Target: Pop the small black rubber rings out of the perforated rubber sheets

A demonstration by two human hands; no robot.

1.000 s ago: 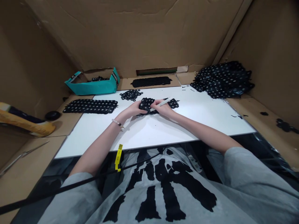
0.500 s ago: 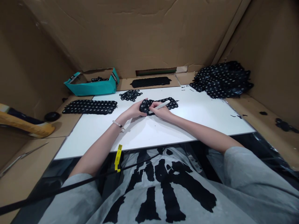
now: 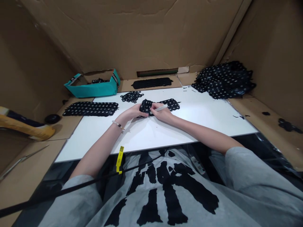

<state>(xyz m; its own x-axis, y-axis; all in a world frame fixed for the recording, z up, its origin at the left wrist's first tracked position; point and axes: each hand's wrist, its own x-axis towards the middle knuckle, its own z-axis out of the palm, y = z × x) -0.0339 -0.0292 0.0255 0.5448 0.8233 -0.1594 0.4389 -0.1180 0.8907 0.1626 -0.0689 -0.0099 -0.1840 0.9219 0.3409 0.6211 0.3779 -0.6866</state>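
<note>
Fingers point(image 3: 143, 114) of our left hand point(image 3: 132, 113) curl closed round the bunched end of a black dotted sheet point(image 3: 145, 105) on the middle of the white worktop point(image 3: 194, 118); our right hand point(image 3: 165, 114) pinches a white pen-like tool point(image 3: 162, 107), its tip at the sheet. Beyond our left hand lies a pile of black rings point(image 3: 131, 96), near a turquoise box point(image 3: 92, 91) on which we read only "SHIO". Print on the yellow tag point(image 3: 120, 158) by our lap is too small to read.
</note>
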